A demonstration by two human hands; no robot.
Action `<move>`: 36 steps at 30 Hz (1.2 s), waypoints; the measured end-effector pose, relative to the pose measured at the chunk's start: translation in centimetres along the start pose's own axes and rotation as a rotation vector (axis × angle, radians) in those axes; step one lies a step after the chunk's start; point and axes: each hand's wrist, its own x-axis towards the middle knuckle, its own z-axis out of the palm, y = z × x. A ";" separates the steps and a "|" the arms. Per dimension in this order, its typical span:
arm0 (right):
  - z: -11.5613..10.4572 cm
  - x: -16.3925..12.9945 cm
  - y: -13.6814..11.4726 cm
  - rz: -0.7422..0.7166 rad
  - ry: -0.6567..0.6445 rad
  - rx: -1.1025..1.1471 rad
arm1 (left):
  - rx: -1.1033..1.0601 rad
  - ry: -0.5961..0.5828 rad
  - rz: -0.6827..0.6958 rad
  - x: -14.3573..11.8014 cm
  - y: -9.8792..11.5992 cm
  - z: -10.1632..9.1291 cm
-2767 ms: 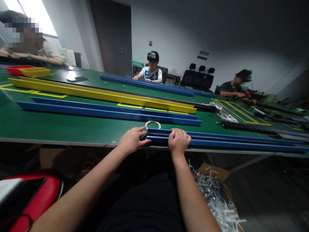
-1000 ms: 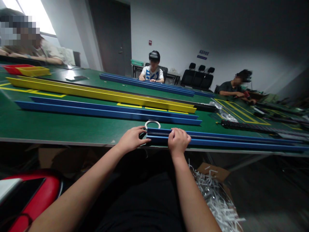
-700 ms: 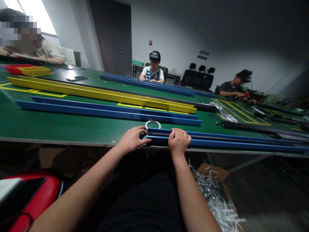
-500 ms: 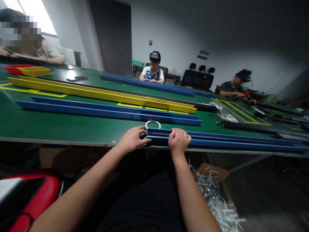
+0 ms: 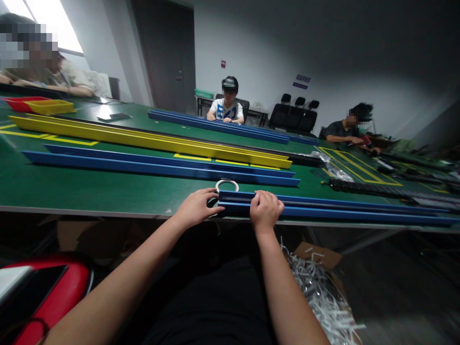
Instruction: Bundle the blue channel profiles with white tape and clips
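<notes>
A: State the left hand (image 5: pixel 196 207) position.

B: It rests at the near edge of the green worktop (image 5: pixel 89 191), fingers curled against the left end of the blue rail (image 5: pixel 341 213); a full grip cannot be confirmed. A white tape ring (image 5: pixel 227 184) lies just behind.

A: And the right hand (image 5: pixel 265 211)?

B: Its fingers are closed over the blue rail, near that same end. The rail runs rightward along the worktop edge.
</notes>
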 end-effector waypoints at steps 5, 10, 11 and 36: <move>-0.3 0.0 -0.2 -0.006 -0.003 -0.004 | -0.003 -0.004 0.007 0.1 0.0 0.0; -0.3 0.0 -0.2 -0.006 -0.002 -0.005 | -0.024 -0.025 0.004 0.3 -0.3 0.0; -0.3 0.0 -0.2 -0.005 -0.005 -0.006 | -0.027 -0.029 0.004 0.3 -0.4 0.0; -0.3 0.0 -0.2 0.007 -0.001 0.015 | -0.119 -0.075 -0.019 0.4 -1.2 -0.1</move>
